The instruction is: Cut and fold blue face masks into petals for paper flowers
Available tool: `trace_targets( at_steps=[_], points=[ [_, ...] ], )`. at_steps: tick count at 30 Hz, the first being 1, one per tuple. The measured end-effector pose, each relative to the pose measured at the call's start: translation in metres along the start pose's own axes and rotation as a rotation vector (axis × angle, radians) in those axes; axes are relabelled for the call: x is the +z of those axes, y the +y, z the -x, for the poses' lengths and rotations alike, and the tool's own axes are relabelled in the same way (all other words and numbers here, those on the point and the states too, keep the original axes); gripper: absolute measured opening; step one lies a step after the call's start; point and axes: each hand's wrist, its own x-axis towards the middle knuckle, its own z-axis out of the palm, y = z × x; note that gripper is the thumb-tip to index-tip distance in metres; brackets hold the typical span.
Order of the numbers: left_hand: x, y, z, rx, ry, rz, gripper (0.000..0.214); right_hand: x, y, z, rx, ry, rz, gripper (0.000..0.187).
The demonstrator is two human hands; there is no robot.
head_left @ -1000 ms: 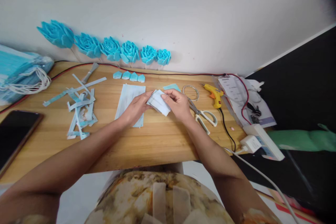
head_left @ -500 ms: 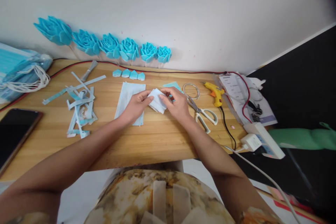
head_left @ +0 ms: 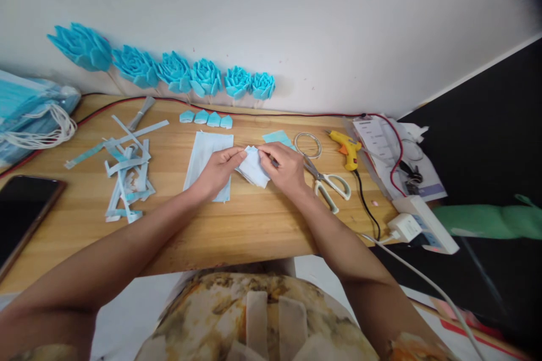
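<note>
My left hand (head_left: 215,172): fingers pinched on the left edge of the folded white piece (head_left: 253,168), with the heel of the hand over a flat mask sheet (head_left: 202,149).
My right hand (head_left: 287,169): fingers clamped on the right edge of the same piece, thumb on top.
Folded white piece: between my 2 hands, low over the worktop (head_left: 254,225), near its middle.
Scissors (head_left: 329,185): just right of my right hand, lying flat.
Wire ring (head_left: 308,145): behind the scissors.
Glue gun (head_left: 347,150): yellow, right of the ring.
Blue petals (head_left: 206,118): 4 in a row, behind the mask sheet.
Blue flowers (head_left: 205,76): 6 along the wall.
Cut strips (head_left: 127,172): a loose heap, well left of my left hand.
Phone (head_left: 23,214): at the left edge, screen dark.
</note>
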Motion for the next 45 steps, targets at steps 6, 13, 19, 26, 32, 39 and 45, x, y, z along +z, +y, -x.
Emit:
trace_targets(
  at_steps=[6, 13, 19, 26, 32, 39, 45],
  points=[
    [-0.001, -0.001, -0.003, -0.041, 0.061, 0.138, 0.032, -0.007, -0.003, -0.004, 0.163, 0.030, -0.163, 0.016],
    [-0.003, -0.003, -0.004, -0.047, 0.106, 0.159, 0.034, -0.029, -0.003, -0.002, 0.320, -0.234, -0.785, 0.026],
    [-0.004, -0.004, -0.003, -0.029, 0.084, 0.064, 0.032, -0.034, -0.010, -0.005, 0.227, -0.346, -0.593, 0.021],
    [-0.001, -0.001, -0.001, 0.003, 0.033, -0.060, 0.035, -0.014, -0.012, -0.008, 0.174, -0.156, -0.252, 0.015],
    [0.000, 0.001, 0.001, 0.009, -0.006, -0.056, 0.034, -0.011, -0.008, -0.007, 0.202, -0.110, -0.223, 0.013],
    [0.001, 0.001, 0.001, 0.017, -0.032, -0.041, 0.035, -0.009, -0.004, -0.005, 0.247, -0.110, -0.193, 0.015],
    [0.001, 0.002, 0.002, 0.032, -0.044, -0.043, 0.035, -0.007, -0.001, -0.004, 0.249, -0.111, -0.192, 0.012]
  ],
)
